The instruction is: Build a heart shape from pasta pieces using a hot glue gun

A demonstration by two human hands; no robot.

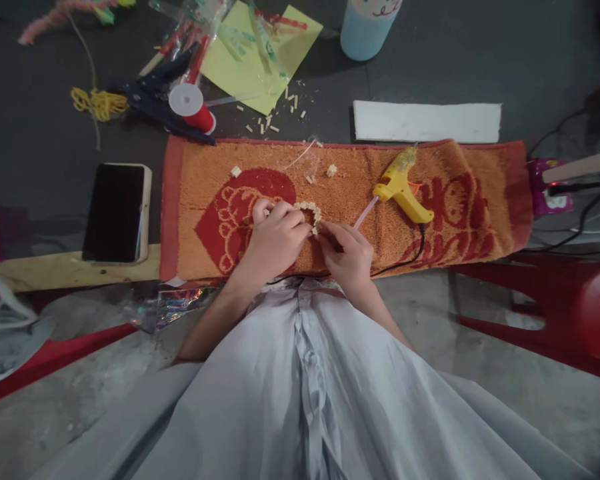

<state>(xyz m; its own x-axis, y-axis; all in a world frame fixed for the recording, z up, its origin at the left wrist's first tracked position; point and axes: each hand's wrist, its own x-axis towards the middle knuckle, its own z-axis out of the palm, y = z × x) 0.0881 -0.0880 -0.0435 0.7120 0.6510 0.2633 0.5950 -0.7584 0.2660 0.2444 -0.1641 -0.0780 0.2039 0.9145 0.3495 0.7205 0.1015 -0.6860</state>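
Note:
A small ring of pale beige pieces [310, 208] is between my hands, over an orange towel [350, 163] with a red heart pattern. My left hand [279, 237] is closed on the ring's left side, its fingers curled over it. At the ring's lower right, the fingertips of my right hand [347, 252] pinch its edge. Two little beige clusters lie on the towel, one at the left [236, 172] and one at the right [332, 171]. To the right of my hands rests a yellow glue gun [404, 190] with a glue stick in its back.
A phone [115, 213] lies left of the towel. Behind it are a red thread spool [195, 108], yellow cord [99, 103], yellow paper [260, 60], a blue bottle [367, 30] and a white strip [427, 122]. The glue gun's black cable [405, 265] runs along the front edge.

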